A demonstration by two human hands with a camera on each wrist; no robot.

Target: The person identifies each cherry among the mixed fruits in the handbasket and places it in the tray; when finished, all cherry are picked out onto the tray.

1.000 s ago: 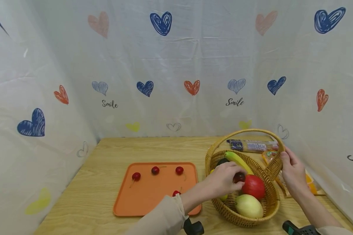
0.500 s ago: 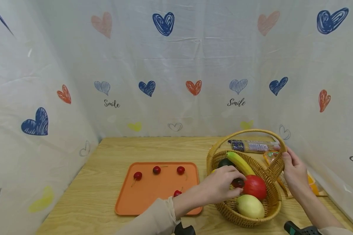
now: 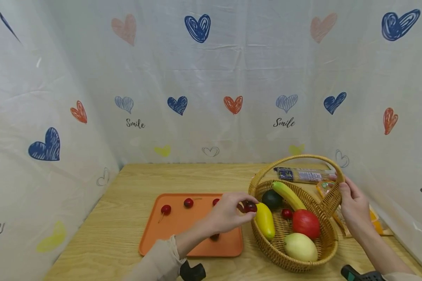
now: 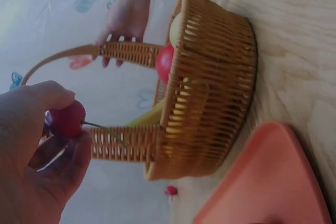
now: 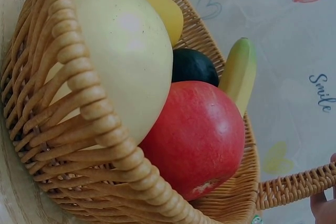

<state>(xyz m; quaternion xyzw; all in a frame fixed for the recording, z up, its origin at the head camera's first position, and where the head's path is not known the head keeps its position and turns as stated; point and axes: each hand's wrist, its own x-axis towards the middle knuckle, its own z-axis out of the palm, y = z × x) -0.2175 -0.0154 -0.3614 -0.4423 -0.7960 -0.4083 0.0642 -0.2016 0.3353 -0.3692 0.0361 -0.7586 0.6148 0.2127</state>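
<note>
My left hand (image 3: 228, 214) pinches a dark red cherry (image 4: 69, 119) between thumb and fingertips; its green stem shows in the left wrist view. The hand is between the orange tray (image 3: 176, 238) and the wicker basket (image 3: 295, 265), at the basket's left rim. With my right hand (image 3: 354, 205) I grip the right side of the basket's handle (image 3: 295, 157). Inside the basket lie a banana (image 3: 289, 195), a dark green fruit (image 3: 272, 199), a yellow fruit (image 3: 265, 221), a small cherry (image 3: 287, 213), a large red fruit (image 3: 306, 223) and a pale melon (image 3: 300, 247).
Several cherries sit on the tray, one (image 3: 166, 210) at its left; my left hand and forearm partly cover others. Behind the basket lies a clear packet of noodles (image 3: 304, 175). Orange packaging (image 3: 375, 223) is to its right. A heart-printed curtain (image 3: 211, 78) encloses the wooden table.
My left hand has lifted out of the basket and moved left with the cherry, uncovering the yellow fruit and the small cherry. The right hand stays on the handle.
</note>
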